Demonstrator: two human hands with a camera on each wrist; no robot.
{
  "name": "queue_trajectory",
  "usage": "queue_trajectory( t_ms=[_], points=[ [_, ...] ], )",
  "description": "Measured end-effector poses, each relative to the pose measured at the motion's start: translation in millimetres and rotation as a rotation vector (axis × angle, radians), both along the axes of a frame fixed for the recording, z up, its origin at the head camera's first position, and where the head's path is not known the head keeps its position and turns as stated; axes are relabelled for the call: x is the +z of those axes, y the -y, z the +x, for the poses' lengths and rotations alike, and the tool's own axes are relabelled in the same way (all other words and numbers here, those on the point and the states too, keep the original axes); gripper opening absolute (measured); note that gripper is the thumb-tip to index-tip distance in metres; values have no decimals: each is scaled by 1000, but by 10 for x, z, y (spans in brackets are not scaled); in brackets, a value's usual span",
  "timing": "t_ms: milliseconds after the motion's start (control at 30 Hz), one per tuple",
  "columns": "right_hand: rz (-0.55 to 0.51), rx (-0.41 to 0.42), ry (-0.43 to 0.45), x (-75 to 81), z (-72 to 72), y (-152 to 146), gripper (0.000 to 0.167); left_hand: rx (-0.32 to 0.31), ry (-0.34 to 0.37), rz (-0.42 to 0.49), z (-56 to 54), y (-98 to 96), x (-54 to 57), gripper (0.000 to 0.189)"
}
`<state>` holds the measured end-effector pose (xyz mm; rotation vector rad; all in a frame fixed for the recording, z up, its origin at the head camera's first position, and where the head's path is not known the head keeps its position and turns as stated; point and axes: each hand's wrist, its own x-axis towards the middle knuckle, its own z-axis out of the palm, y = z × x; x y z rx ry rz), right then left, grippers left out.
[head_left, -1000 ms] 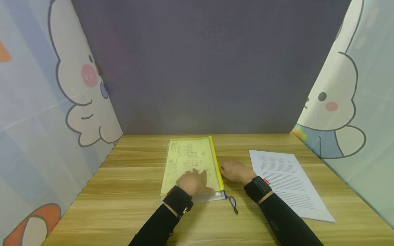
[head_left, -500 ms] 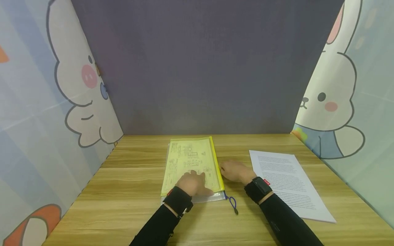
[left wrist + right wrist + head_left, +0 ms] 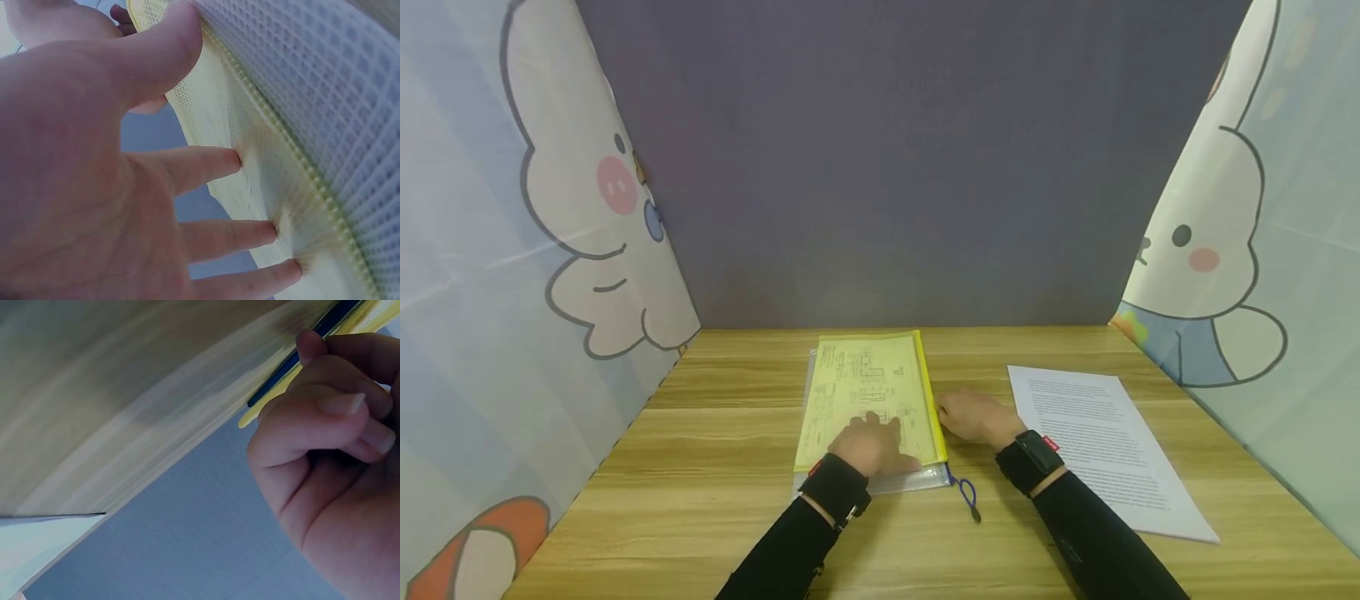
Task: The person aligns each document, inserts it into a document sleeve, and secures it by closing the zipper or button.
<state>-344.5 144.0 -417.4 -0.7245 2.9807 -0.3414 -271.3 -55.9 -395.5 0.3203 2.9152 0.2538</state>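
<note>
Likely light, limp and slick, the pouch [image 3: 850, 379] lies under the left hand [image 3: 871, 447], fingers apart, and is probably best gripped at its yellow edge [image 3: 928, 383], beside the curled right hand [image 3: 974, 417] (whether pinching, I cannot tell).

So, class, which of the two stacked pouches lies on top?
The yellow-edged pouch, with the left hand on it; the blue-edged pouch lies underneath, showing only at its edges.
</note>
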Motion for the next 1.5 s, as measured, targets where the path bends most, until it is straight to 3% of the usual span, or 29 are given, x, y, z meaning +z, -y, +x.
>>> queue_trajectory(
  t_ms=[433, 833, 1500],
  points=[
    [9, 21, -25, -7, -17, -4, 29, 55, 14, -6, -10, -41, -20, 83],
    [26, 36, -13, -3, -24, -14, 24, 64, 5, -25, -13, -62, -27, 83],
    [57, 61, 103, 89, 38, -19, 27, 80, 5, -51, -8, -87, -40, 81]
  ],
)
